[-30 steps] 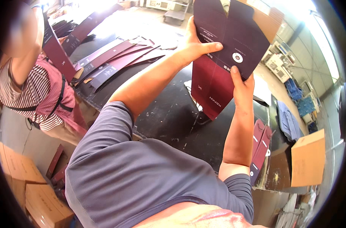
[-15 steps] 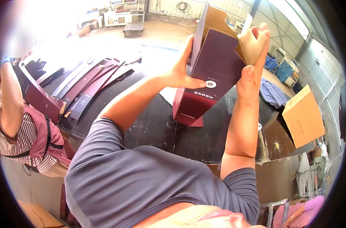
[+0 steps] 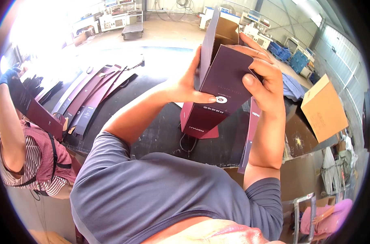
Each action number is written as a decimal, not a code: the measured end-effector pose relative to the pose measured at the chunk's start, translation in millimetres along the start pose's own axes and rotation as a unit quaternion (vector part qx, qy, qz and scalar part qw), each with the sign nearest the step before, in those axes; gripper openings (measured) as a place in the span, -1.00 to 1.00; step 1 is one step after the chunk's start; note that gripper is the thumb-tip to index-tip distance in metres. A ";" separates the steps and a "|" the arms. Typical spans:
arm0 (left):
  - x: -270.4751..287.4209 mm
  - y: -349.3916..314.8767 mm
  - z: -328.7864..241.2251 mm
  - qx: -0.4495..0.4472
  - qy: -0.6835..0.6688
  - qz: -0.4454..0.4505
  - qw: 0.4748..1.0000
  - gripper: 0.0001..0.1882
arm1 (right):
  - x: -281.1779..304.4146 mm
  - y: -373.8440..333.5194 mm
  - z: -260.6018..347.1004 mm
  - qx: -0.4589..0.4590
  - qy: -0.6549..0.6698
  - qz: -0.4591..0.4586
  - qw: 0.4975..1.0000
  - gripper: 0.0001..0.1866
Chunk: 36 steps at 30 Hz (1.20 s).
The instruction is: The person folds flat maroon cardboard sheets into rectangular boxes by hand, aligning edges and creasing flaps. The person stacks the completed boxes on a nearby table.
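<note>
A dark purple and maroon cardboard box [image 3: 225, 75] stands tilted in front of me, its brown inside showing at the open top. My left hand [image 3: 189, 87] grips its left side, with the thumb flat on the front panel near a round white mark. Across the upper right edge curl the fingers of my right hand [image 3: 268, 77], the thumb pressing the front panel's corner. A raised side flap [image 3: 209, 38] sticks up on the left of the opening. Below the box, a thin dark cord loop [image 3: 189, 145] lies on the black table [image 3: 156, 134].
Several flat maroon and purple cardboard pieces [image 3: 87, 95] lie at the left. Another maroon strip [image 3: 250, 136] lies by my right forearm. An open brown carton [image 3: 325, 107] is at the right. At the far left, a gloved co-worker's hand [image 3: 8, 74] holds a similar box [image 3: 34, 107].
My right hand's fingers went from stretched upward against a brown flap to curled over the box's top edge. The flap no longer sticks out at the right. A maroon strip now shows beside my right forearm.
</note>
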State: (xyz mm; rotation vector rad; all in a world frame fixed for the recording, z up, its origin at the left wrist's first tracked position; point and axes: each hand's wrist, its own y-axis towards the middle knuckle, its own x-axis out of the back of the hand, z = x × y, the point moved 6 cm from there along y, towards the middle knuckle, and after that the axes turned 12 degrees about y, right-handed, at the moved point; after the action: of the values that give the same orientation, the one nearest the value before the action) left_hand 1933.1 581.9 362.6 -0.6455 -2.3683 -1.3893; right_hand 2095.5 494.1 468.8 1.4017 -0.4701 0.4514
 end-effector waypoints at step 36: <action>72.6 94.6 -21.0 0.185 -0.092 -0.066 0.976 -0.16 | -39.4 33.6 -73.6 -0.272 0.034 0.049 0.961 -0.18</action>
State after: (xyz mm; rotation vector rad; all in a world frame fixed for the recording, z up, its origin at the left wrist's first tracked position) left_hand 1922.7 619.5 477.1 -0.5371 -2.7628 -0.9244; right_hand 2047.5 570.2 466.3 0.8330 -0.5589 0.4085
